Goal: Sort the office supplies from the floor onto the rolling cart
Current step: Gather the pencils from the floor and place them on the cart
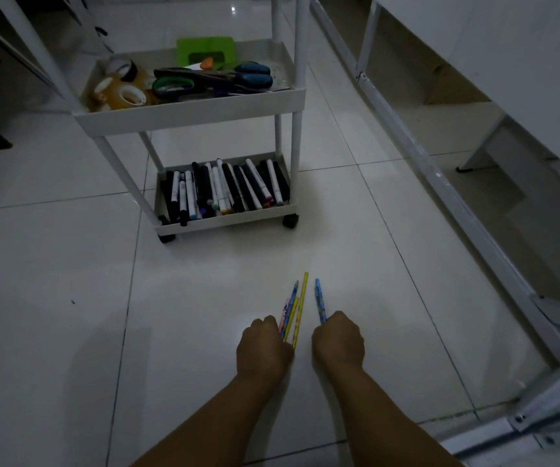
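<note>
Our left hand (263, 345) is curled round a bunch of pencils (293, 308), yellow, blue and pink, whose tips fan forward over the floor (53, 332). Just beside it our right hand (338, 338) is closed round a single blue pencil (319, 299), also pointing ahead. The two fists are near each other but apart. Ahead stands the cart (191, 116). Its lower tray (224, 222) is packed with markers (224, 188) lying side by side. Its upper tray (187, 112) carries tape rolls (120, 87) on the left, scissors (211, 79) in the middle and a green case (204, 48) behind them. To our right runs a white metal frame (440, 183).
</note>
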Motion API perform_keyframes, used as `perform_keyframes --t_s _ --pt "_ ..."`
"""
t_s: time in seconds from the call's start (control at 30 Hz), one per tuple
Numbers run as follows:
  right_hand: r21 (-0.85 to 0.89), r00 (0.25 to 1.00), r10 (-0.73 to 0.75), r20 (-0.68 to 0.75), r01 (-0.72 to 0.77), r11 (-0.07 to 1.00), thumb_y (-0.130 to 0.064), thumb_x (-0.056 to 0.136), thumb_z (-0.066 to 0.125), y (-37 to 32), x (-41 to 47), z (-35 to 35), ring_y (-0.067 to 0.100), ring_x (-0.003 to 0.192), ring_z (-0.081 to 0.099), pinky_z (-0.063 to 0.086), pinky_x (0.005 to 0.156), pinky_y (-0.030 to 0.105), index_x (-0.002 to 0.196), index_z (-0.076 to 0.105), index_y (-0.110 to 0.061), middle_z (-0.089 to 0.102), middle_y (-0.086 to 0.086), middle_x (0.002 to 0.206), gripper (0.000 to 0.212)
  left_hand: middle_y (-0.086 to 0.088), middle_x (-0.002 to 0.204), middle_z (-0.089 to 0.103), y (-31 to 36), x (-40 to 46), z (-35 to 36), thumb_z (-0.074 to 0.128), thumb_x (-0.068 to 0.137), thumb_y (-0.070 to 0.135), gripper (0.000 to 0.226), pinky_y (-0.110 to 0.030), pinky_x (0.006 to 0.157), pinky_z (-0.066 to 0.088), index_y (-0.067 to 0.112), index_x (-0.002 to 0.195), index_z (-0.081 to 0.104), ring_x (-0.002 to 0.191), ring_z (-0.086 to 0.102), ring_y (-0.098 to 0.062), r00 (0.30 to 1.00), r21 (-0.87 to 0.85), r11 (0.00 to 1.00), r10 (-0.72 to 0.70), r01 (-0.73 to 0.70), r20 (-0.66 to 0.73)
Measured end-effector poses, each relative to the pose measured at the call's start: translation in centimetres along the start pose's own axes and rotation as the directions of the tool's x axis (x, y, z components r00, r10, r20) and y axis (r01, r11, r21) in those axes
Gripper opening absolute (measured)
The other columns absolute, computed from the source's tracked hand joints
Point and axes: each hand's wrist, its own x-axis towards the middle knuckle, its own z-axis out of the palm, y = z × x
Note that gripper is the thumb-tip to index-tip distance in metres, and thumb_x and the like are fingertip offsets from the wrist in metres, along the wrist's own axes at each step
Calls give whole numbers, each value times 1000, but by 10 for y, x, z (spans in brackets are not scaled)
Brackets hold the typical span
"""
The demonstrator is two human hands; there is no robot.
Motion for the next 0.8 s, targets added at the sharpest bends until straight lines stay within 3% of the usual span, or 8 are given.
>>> perform_keyframes --t_s 0.2,0.37,0.63,0.8 --pt "125 999 -22 -24 25 992 -17 90 52 -5 3 -1 28 83 63 45 63 28 93 56 -11 65 10 96 9 -4 90 62 0 2 -1 62 76 23 17 -26 55 39 15 86 51 75 58 -21 995 -75 992 -103 104 19" --pt "175 997 -73 -30 77 982 -21 94 52 -21 2 1 31 88 64 53 72 34 100 57 -10 66 12 99 14 -6 95 56 -7 -1 -3 50 78 17 10 -29 61 39 16 86 45 81 52 -23 996 -23 997 -81 79 -49" --pt "-40 987 -161 20 161 986 -26 98 52 -28 0 9 29 103 63 51 82 33 107 58 -7 64 12 111 22 -5 99 57 -18 1 -13 50 82 15 11 -31 65 43 14 93 50 89 56 -24 992 6 994 -105 106 -68" --pt "-143 978 -208 17 208 968 -13 98 40 -35 -3 12 27 106 61 48 86 33 111 55 -6 61 12 115 21 -4 107 54 -21 0 -13 45 88 13 20 -33 72 48 17 106 52 99 52 -23 994 98 992 -71 80 -88"
